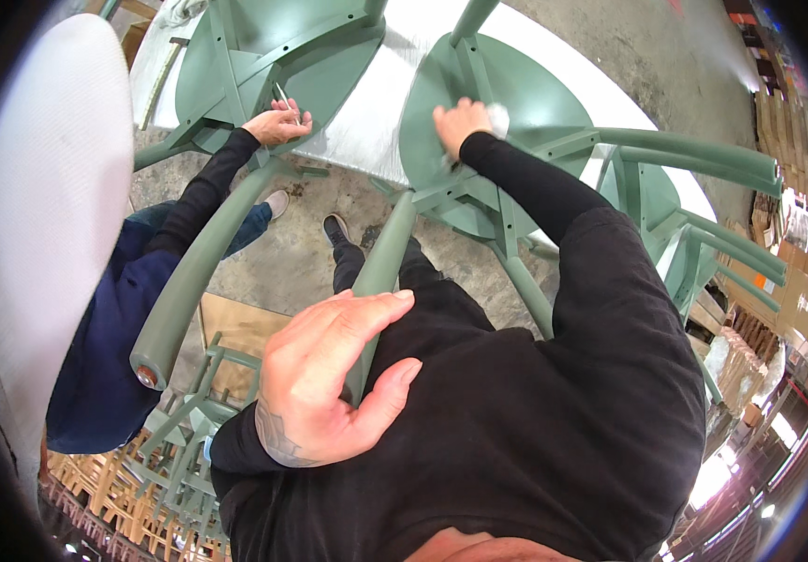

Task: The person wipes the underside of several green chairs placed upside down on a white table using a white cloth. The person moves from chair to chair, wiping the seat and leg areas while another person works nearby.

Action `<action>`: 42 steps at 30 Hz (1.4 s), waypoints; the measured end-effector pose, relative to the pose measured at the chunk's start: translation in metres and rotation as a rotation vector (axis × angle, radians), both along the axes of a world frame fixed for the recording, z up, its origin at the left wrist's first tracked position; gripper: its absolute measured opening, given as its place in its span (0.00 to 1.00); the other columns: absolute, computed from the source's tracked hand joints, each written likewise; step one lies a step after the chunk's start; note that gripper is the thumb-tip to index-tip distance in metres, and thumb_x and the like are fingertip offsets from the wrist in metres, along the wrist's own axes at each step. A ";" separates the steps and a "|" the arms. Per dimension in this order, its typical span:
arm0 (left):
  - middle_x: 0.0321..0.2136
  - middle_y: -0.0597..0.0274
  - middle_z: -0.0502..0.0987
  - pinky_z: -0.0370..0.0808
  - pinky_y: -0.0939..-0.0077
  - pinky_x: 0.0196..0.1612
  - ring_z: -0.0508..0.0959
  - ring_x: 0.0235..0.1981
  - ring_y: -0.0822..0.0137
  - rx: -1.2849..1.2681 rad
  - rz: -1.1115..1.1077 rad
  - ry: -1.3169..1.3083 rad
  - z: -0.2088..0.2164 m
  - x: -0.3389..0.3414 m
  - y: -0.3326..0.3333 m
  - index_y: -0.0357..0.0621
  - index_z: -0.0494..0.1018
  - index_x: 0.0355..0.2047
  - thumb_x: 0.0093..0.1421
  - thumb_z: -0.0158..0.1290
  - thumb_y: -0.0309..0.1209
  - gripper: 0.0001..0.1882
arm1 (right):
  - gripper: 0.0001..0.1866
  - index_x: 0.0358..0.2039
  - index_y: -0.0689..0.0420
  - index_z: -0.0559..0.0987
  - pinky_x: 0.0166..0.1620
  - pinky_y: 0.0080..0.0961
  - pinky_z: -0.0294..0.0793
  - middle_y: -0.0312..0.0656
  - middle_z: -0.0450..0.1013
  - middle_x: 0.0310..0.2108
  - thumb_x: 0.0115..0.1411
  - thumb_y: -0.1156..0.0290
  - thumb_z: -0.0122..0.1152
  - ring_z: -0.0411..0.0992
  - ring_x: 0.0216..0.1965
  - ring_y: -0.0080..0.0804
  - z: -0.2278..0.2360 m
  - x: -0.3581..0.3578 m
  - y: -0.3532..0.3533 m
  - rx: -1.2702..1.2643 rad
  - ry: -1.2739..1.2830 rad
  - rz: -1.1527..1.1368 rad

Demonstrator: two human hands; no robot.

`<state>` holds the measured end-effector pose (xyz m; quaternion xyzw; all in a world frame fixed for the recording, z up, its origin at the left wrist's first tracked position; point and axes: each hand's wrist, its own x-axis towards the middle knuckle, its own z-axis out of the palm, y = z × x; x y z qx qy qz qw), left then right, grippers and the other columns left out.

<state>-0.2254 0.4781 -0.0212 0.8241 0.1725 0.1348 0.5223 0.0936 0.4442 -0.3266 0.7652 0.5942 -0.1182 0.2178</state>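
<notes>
Concrete floor (619,37) spreads beyond a white-covered table (359,117), where an upturned green chair (540,89) lies before me. My right hand (461,125) curls round a blurred white wad (498,118) over the seat's underside (432,89); my left hand (315,384) is loosely spread over a leg (387,244), whether touching I cannot tell.

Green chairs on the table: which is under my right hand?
The second chair from the left; the first has a co-worker's hand, the others none.
</notes>
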 end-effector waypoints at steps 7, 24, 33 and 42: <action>0.41 0.49 0.84 0.80 0.59 0.46 0.84 0.40 0.49 -0.015 -0.073 0.064 0.002 0.005 -0.001 0.33 0.77 0.50 0.49 0.67 0.24 0.26 | 0.21 0.42 0.58 0.81 0.51 0.39 0.79 0.50 0.82 0.41 0.53 0.57 0.70 0.82 0.43 0.48 -0.009 -0.091 -0.017 0.071 0.653 -0.304; 0.40 0.46 0.85 0.76 0.59 0.58 0.86 0.45 0.55 -0.065 0.029 0.364 0.022 0.010 -0.011 0.31 0.76 0.49 0.58 0.57 0.26 0.19 | 0.18 0.51 0.43 0.79 0.58 0.47 0.74 0.40 0.76 0.55 0.58 0.63 0.56 0.71 0.58 0.46 -0.051 0.124 -0.024 0.624 -0.034 -0.773; 0.38 0.46 0.86 0.73 0.52 0.62 0.86 0.46 0.52 -0.128 0.065 0.440 0.023 0.014 -0.013 0.32 0.77 0.47 0.57 0.57 0.26 0.17 | 0.27 0.60 0.40 0.74 0.59 0.41 0.73 0.37 0.75 0.53 0.58 0.68 0.65 0.70 0.56 0.43 -0.041 0.132 -0.015 0.819 0.350 -0.357; 0.37 0.44 0.85 0.73 0.52 0.61 0.84 0.49 0.50 -0.075 0.039 0.458 0.025 0.010 -0.011 0.29 0.78 0.45 0.63 0.57 0.33 0.17 | 0.22 0.51 0.39 0.80 0.54 0.41 0.76 0.38 0.79 0.48 0.55 0.71 0.63 0.74 0.48 0.44 -0.037 0.131 -0.075 0.582 0.552 -0.165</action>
